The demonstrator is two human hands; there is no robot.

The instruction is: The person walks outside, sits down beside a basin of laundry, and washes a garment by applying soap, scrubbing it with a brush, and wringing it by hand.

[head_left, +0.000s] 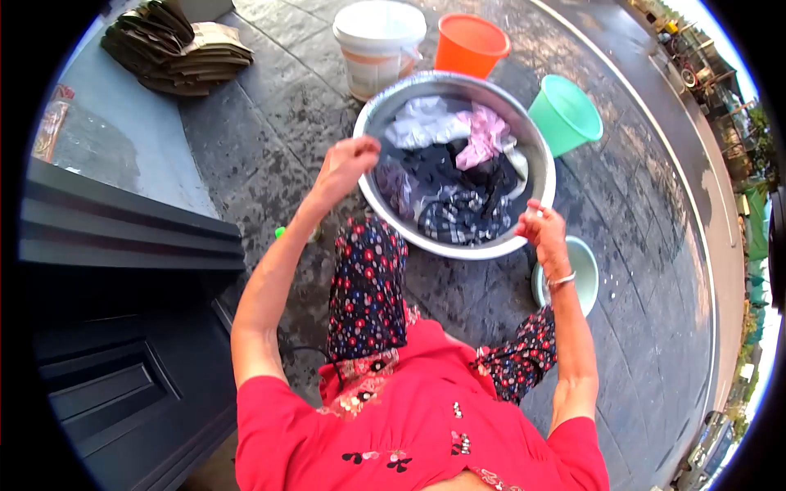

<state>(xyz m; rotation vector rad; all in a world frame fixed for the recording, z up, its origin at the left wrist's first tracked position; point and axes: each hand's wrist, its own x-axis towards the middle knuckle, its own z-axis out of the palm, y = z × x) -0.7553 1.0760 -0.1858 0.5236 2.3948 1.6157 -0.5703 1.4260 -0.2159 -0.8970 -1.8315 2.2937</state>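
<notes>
A large metal basin (pixel 370 123) stands on the wet paved ground, full of soaked clothes (pixel 458 176) in white, pink, black and check. My left hand (pixel 348 162) hovers at the basin's left rim with its fingers curled into a fist and nothing visible in it. At the near right rim, my right hand (pixel 542 233), with a bracelet on the wrist, has its fingertips pinched together on something small and pale. What that is cannot be made out. My knees in flowered trousers (pixel 367 282) sit just before the basin.
Behind the basin stand a white bucket (pixel 378 45), an orange bucket (pixel 468 45) and a green bucket (pixel 565 114). A small pale green bowl (pixel 588 274) lies by my right wrist. Folded cardboard (pixel 176 45) rests on a ledge at the left, above a dark door (pixel 123 327).
</notes>
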